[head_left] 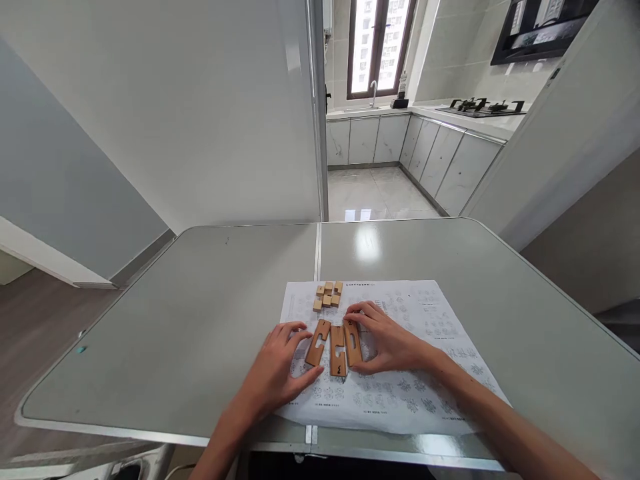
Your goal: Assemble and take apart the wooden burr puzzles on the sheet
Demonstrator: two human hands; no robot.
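Note:
Three flat brown wooden puzzle pieces with cut-outs and dark marks lie side by side on a printed sheet (400,393). My left hand (277,367) curves around the left piece (317,347), thumb and index finger apart near its edge; whether the fingertips touch it is hard to tell. The middle piece (339,362) lies between both hands, its notch facing right. My right hand (385,337) spans the right piece (353,347), which has a long slot, with fingers at its far end and thumb at its near end.
Beyond the pieces, several small pale wooden blocks (327,300) sit grouped on the sheet's far part. The grey table (150,333) has a metal seam down its middle. A small teal bit (81,349) lies near its left edge. Behind is a kitchen with a stove (485,107).

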